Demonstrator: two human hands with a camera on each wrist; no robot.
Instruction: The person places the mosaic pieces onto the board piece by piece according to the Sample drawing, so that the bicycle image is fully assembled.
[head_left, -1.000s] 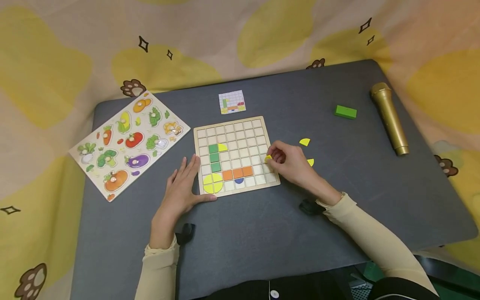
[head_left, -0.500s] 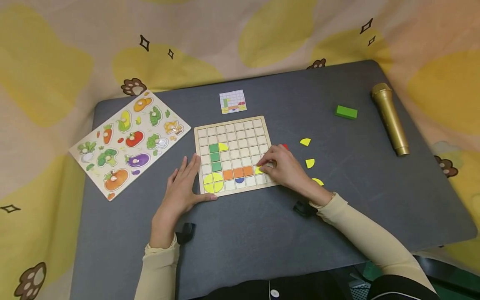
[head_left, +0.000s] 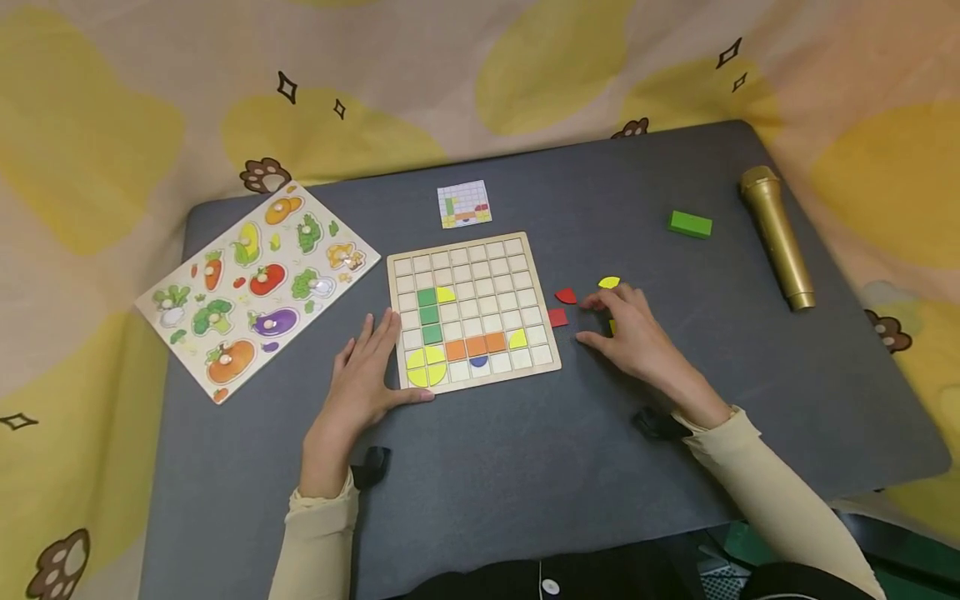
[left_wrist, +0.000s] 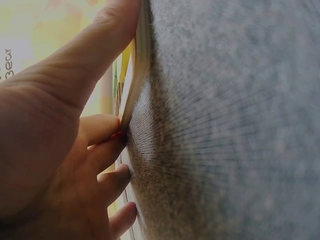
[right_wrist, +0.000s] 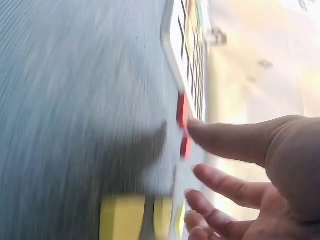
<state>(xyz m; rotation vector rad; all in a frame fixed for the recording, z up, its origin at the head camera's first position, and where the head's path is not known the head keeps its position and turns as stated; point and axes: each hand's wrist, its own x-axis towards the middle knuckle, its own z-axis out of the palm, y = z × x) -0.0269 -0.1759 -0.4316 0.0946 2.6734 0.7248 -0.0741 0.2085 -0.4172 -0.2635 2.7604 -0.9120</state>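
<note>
My left hand (head_left: 356,379) lies along the left edge of a wooden grid board (head_left: 481,289), fingers straight and thumb at the near corner. The left wrist view shows those fingertips against the board's edge (left_wrist: 142,45). On the grid sit green and orange squares, a blue half-round piece and several yellow quarter-circle pieces, one of them (head_left: 517,338) right of the orange row. Right of the board, my right hand (head_left: 630,333) hovers with thumb and fingers apart, holding nothing. Near its fingertips lie two red pieces (head_left: 557,317) and a yellow piece (head_left: 609,282); another yellow one is partly hidden beneath it.
Behind the board lies a small pattern card (head_left: 464,205). A vegetable puzzle board (head_left: 193,354) is at the left. Farther right are a green block (head_left: 690,224) and a gold microphone (head_left: 780,237). A patterned cloth hangs behind the grey table.
My right hand set a yellow quarter-circle piece into the grid right of the orange row, let go and moved right over the loose pieces. The left hand stayed put.
</note>
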